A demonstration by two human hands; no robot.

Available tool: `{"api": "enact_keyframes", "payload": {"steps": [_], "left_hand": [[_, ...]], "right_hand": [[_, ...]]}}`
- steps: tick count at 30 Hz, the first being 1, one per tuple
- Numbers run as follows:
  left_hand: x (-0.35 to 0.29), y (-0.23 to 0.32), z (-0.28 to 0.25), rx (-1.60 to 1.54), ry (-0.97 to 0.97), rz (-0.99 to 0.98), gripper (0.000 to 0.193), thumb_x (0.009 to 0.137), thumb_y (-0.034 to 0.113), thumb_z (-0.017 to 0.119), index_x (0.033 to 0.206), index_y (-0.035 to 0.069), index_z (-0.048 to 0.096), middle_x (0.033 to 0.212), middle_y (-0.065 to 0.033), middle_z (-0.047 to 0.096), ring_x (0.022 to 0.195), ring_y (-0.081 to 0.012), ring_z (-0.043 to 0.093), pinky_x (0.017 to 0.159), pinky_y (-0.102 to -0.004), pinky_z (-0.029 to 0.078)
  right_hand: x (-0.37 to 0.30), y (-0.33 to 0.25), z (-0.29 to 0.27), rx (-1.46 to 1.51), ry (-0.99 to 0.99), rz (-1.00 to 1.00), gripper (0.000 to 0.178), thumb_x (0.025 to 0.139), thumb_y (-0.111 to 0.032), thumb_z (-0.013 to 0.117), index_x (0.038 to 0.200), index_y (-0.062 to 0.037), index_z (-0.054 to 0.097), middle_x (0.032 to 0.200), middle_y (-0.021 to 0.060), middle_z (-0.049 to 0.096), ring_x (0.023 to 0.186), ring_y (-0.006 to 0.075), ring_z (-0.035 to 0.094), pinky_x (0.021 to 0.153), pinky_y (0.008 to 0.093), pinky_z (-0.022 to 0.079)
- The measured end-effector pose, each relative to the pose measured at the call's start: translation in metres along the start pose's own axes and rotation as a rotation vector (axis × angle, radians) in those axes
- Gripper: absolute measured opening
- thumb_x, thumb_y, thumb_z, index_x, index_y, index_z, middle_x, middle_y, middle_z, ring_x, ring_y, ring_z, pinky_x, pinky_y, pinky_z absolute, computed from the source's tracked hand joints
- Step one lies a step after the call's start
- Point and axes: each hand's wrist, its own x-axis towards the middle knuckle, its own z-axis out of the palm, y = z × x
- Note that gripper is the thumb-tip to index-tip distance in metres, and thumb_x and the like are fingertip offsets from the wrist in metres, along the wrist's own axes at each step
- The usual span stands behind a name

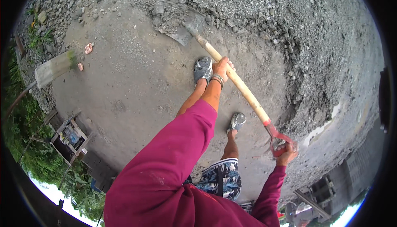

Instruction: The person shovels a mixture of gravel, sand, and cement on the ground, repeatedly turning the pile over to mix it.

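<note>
I hold a shovel with a pale wooden shaft (244, 92). My left hand (222, 68) grips the shaft midway, a band on its wrist. My right hand (286, 152) is closed on the red D-shaped handle (280, 138) at the shaft's end. The metal blade (185, 28) carries a heap of grey gravel and sand, lifted near the edge of a large gravel pile (297, 33). My two feet in grey shoes (203, 68) stand on the packed dirt ground (132, 90) below the shaft.
A second shovel blade (51, 69) lies at the left by a strip of stones and green plants. A small pink scrap (88, 48) lies on the dirt. A wooden frame structure (68, 138) stands lower left. Wet patches edge the pile at right.
</note>
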Motion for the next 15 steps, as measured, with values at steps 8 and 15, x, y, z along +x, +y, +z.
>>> {"api": "enact_keyframes", "payload": {"steps": [8,15], "left_hand": [[-0.121,0.028,-0.094,-0.375,-0.223,0.121,0.021,0.079,0.014,0.059,0.066,0.014,0.042,0.059,0.0018,0.04,0.053,-0.0138,0.041,0.054,-0.0305,0.041],[-0.324,-0.06,-0.319,-0.296,0.141,0.39,0.027,0.077,0.016,0.052,0.056,0.019,0.034,0.053,0.0036,0.034,0.046,-0.0124,0.032,0.045,-0.0292,0.032]], "right_hand": [[0.004,-0.108,-0.034,-0.213,-0.384,-0.524,0.023,0.065,-0.016,0.068,0.076,-0.0015,0.053,0.061,0.0063,0.058,0.049,0.0128,0.055,0.047,0.0251,0.044],[-0.094,-0.128,-0.109,-0.071,-1.099,-1.018,0.025,0.055,-0.02,0.076,0.072,-0.0079,0.062,0.062,0.0067,0.057,0.052,0.0248,0.057,0.05,0.0333,0.045]]}}
